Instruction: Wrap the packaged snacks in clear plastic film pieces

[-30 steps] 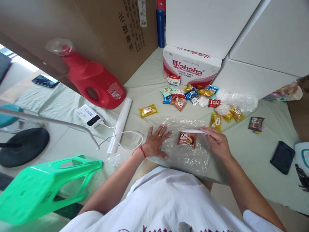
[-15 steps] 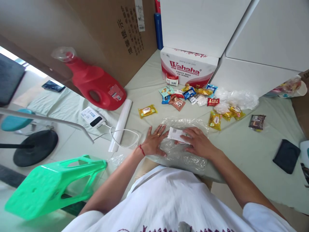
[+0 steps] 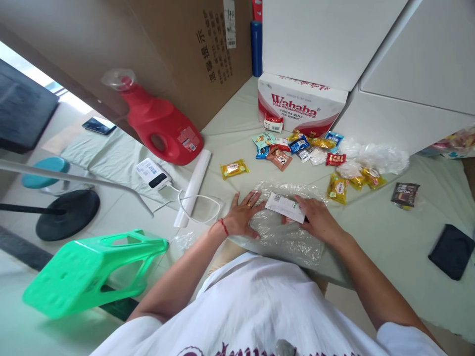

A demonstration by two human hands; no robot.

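A clear plastic bag point(image 3: 285, 237) lies flat on the pale green sheet in front of me. My left hand point(image 3: 243, 215) rests open and flat on the bag's left edge, fingers spread. My right hand point(image 3: 317, 220) presses a white printed label point(image 3: 285, 206) onto the bag, fingers closed on its right end. The label covers the brown snack packet that lay there, now hidden. A loose pile of snack packets point(image 3: 297, 148) lies beyond the bag, with a yellow packet point(image 3: 233, 169) apart to the left.
A red detergent jug point(image 3: 159, 126) and a power bank point(image 3: 153, 174) with a white cable point(image 3: 196, 205) sit left. A white roll point(image 3: 195, 185) lies beside them. A Wahaha carton point(image 3: 299, 104) stands behind. A green stool point(image 3: 92, 269) is at lower left, a dark pouch point(image 3: 451, 251) at right.
My right hand brought the white label from the bag's right side over the brown packet and laid it flat there. My left hand stayed flat on the bag.
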